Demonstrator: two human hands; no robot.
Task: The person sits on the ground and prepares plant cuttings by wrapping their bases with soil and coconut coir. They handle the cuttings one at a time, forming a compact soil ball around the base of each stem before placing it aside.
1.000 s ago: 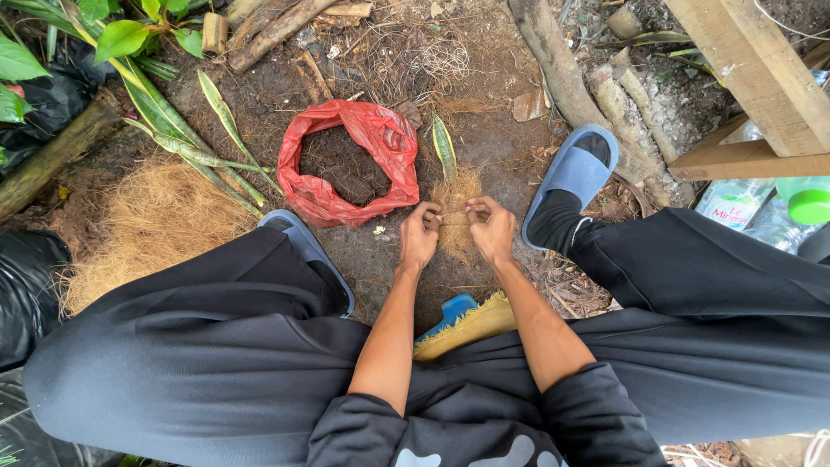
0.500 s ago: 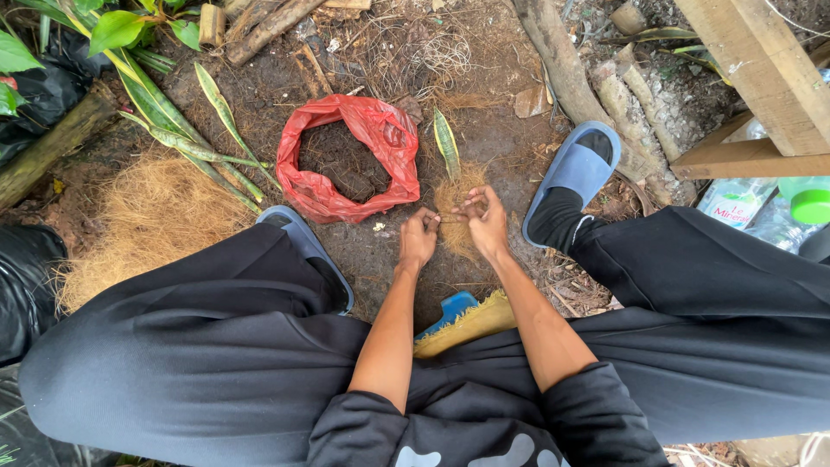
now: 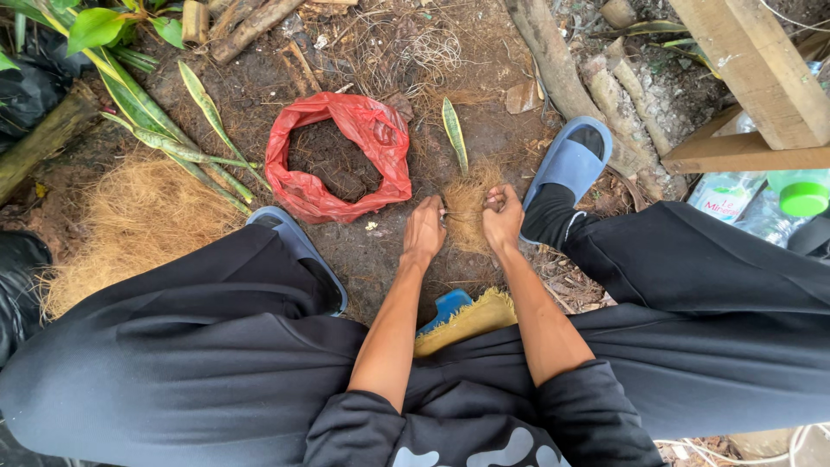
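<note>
I am squatting over bare soil. My left hand (image 3: 425, 228) and my right hand (image 3: 503, 217) are both closed on a small clump of brown coconut fibre (image 3: 468, 206) that wraps the base of a single upright green leaf cutting (image 3: 455, 131). The two hands sit close together, one on each side of the clump, low over the ground. A thin strand seems to run between them. A red plastic bag (image 3: 377, 143) holding dark soil lies open just left of the hands.
A large heap of loose coconut fibre (image 3: 130, 220) lies at the left beside long striped leaves (image 3: 151, 130). Blue slippers (image 3: 568, 164) are on my feet. A wooden frame (image 3: 752, 78), plastic bottles (image 3: 782, 203) and logs (image 3: 553, 60) stand at the right. A blue and yellow brush (image 3: 462, 316) lies below my arms.
Both hands have stayed on the fibre clump, shifting slightly as they work it; the right hand has closed tighter. The view has moved a little.
</note>
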